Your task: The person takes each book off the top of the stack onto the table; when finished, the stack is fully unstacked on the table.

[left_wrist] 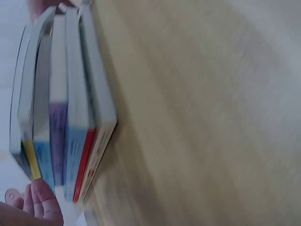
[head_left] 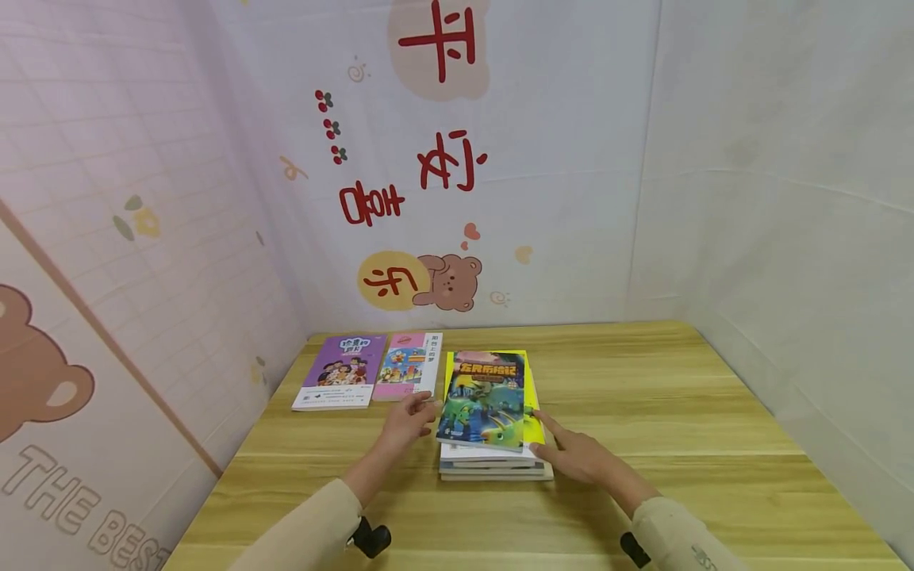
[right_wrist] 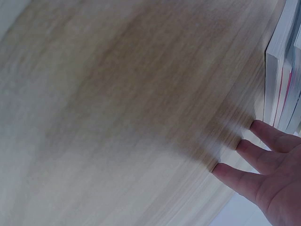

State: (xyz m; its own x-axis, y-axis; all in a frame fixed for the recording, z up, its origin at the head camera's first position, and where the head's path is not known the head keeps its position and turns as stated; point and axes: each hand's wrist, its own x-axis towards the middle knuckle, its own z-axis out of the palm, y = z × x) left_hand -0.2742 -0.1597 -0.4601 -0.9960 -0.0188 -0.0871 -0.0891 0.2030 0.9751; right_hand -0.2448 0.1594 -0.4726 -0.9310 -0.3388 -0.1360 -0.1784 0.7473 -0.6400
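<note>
Book stack (head_left: pixel 494 466) sits mid-table (head_left: pixel 643 396), dinosaur book (head_left: pixel 480 408) on top, slightly askew over the yellow book (head_left: pixel 534 416). Hands apart, one each side of the stack, neither clamped on anything. Left hand (head_left: pixel 407 422): fingers loosely bent by the spines, can't tell if touching. Right hand (head_left: pixel 580 456): fingers spread at the right edge. Purple book (head_left: pixel 341 371) and pink book (head_left: pixel 404 373) lie flat, back left.

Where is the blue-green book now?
In head view, the blue-green book tops the stack right of centre, over the yellow book, between left hand and right hand.
</note>
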